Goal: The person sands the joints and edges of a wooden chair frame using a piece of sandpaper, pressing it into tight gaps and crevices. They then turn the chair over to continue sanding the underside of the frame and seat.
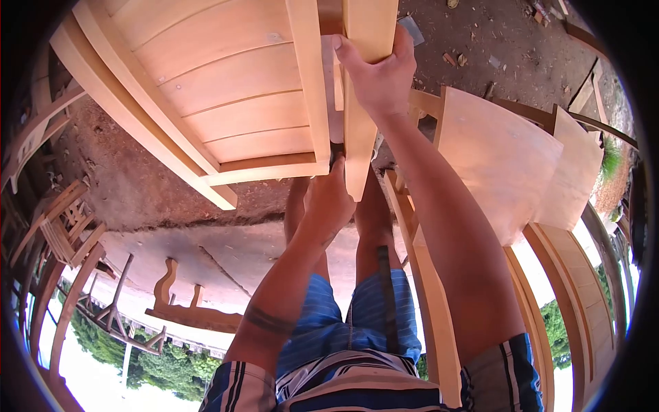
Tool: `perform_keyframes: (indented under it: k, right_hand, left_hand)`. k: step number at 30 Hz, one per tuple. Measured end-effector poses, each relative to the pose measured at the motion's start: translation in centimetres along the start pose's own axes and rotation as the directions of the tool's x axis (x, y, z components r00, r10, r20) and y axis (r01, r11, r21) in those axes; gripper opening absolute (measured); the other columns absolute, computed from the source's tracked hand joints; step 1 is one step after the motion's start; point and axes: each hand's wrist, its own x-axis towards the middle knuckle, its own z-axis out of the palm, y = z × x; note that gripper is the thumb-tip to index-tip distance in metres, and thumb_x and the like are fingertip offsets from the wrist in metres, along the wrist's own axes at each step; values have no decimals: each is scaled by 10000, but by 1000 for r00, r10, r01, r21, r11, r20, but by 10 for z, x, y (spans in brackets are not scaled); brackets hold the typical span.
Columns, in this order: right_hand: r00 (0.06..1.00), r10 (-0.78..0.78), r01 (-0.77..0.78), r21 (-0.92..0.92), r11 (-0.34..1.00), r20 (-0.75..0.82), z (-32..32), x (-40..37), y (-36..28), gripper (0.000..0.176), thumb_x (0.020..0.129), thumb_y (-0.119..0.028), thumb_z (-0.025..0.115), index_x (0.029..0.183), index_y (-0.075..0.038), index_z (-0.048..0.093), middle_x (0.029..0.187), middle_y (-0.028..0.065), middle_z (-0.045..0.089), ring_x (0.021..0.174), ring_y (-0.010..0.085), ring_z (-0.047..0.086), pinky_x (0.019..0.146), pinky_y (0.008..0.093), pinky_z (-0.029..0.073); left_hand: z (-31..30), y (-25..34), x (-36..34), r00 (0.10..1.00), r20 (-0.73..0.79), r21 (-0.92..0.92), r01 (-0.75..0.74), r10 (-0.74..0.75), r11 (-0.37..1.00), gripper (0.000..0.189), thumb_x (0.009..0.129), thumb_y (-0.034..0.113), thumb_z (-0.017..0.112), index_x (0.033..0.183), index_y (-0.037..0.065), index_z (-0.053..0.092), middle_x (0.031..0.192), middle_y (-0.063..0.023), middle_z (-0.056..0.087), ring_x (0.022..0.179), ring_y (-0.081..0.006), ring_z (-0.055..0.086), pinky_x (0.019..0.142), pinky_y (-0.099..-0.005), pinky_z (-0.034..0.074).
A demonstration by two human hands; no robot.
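Note:
A pale wooden panel (240, 103) with horizontal grooves and a thick frame stands before me at the upper left. Beside its right edge runs a smooth wooden post (362, 130), parted from it by a narrow gap. My right hand (381, 75) is wrapped over the upper part of this post, thumb on the left side and fingers round the right. Lower down, my left hand (333, 202) is closed at the gap by the post's lower end. A small dark thing shows at its fingertips, too hidden to name.
To my right stand wooden pieces with a broad curved panel (491, 158). A wooden frame (65, 230) is at the far left. Behind me, upside down in view, lies a scalloped board (195, 317). Scraps litter the dirt ground (504, 41).

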Motion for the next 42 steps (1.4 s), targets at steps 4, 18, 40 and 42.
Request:
perform_keyframes:
  k: [4, 18, 40, 42]
  right_hand:
    - [989, -143, 136, -162, 977, -27, -1, 2, 9, 520, 711, -377, 834, 1011, -16, 609, 988, 99, 599, 898, 210, 602, 785, 348, 495]
    - [994, -97, 89, -124, 988, -59, 2, 3, 11, 519, 693, -348, 829, 1031, -27, 601, 981, 95, 580, 872, 207, 595, 776, 342, 488]
    - [999, 32, -32, -6, 999, 16, -2, 1, 3, 555, 723, -367, 836, 1040, 7, 574, 956, 76, 652, 863, 147, 624, 766, 300, 511]
    - [999, -31, 29, -73, 997, -23, 1, -2, 9, 552, 726, -363, 835, 1040, 9, 574, 961, 76, 652, 857, 147, 626, 767, 300, 511]
  left_hand:
    - [-14, 12, 38, 880, 401, 23, 267, -254, 963, 594, 752, 108, 629, 1325, 24, 501, 1060, -287, 644, 1052, -438, 608, 921, -488, 485]
    - [-6, 6, 30, 923, 315, 24, 225, -221, 974, 527, 751, 149, 652, 1244, 8, 527, 1029, -295, 644, 999, -441, 623, 888, -503, 496]
    - [-10, 8, 28, 945, 282, 51, 159, -166, 986, 443, 777, 85, 581, 1203, -26, 532, 950, -289, 656, 931, -452, 639, 830, -518, 512]
    - [-11, 8, 29, 922, 330, 63, 190, -200, 980, 465, 790, 99, 579, 1236, -22, 525, 954, -292, 657, 930, -450, 643, 839, -519, 511]
